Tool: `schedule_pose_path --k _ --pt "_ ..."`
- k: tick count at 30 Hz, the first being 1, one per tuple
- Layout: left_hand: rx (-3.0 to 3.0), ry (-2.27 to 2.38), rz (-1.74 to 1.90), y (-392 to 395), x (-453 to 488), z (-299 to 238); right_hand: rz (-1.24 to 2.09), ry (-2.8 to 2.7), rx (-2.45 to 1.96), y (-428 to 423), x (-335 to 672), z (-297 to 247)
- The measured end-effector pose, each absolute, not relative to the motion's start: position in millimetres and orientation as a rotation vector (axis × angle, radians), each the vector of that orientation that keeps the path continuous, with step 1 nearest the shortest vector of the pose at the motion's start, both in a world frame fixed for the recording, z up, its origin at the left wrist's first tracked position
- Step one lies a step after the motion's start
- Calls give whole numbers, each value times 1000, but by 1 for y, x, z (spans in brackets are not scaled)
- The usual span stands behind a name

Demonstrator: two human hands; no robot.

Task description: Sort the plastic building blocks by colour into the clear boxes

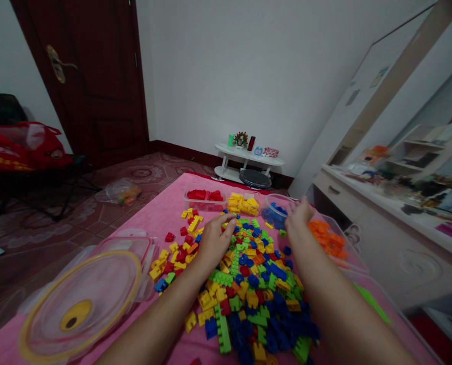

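Note:
A large heap of mixed toy building blocks (244, 274) in yellow, red, green, blue and orange lies on a pink cloth (165, 203). My left hand (217, 237) is at the far left part of the heap, fingers bent and thumb close to the index finger. Anything between those fingertips is too small to make out. Beside the round clear tub of blue blocks (274, 212), at its right rim, is my right hand (299, 219). Its fingers are smeared and partly hidden. A clear box with orange blocks (328, 238) sits just right of that wrist.
Clear containers hold red blocks (206, 196) and yellow blocks (243, 204) along the far edge. Plastic lids (134, 268) are stacked at the left. At near right, a clear box contains a green piece (372, 302). A low white table (248, 154) stands by the wall.

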State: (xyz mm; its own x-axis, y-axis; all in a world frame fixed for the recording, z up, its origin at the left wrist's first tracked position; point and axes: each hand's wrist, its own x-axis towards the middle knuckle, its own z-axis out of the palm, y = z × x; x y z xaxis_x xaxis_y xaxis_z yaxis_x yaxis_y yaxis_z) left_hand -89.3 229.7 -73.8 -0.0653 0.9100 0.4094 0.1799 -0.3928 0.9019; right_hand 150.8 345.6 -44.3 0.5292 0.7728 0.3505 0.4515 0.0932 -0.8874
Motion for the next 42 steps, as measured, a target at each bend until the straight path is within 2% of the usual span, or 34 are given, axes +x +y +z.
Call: schedule_pose_path --k 9,14,20,29,32,35,38,42 --pt "1465 1189 1524 241 -97 -84 481 -1800 -1708 341 98 -107" --pt "1513 1237 1513 243 -99 -86 432 -1989 -1772 339 96 -112" --pt "1561 1266 1484 244 -98 -88 493 -2101 -1625 335 93 -103" --pt "1406 1171 1502 244 -98 -88 647 -1912 -1411 301 81 -84" --pt "1450 1184 1491 245 -97 -90 923 -1723 -1358 283 78 -78" --pt "1492 1181 1454 245 -96 -91 1278 -1251 -1229 267 75 -77" --pt "1522 1151 1416 241 -92 -90 1447 -909 -1085 254 73 -79" --pt "1716 1094 1310 234 -86 -86 1302 -1033 -1088 237 71 -81"
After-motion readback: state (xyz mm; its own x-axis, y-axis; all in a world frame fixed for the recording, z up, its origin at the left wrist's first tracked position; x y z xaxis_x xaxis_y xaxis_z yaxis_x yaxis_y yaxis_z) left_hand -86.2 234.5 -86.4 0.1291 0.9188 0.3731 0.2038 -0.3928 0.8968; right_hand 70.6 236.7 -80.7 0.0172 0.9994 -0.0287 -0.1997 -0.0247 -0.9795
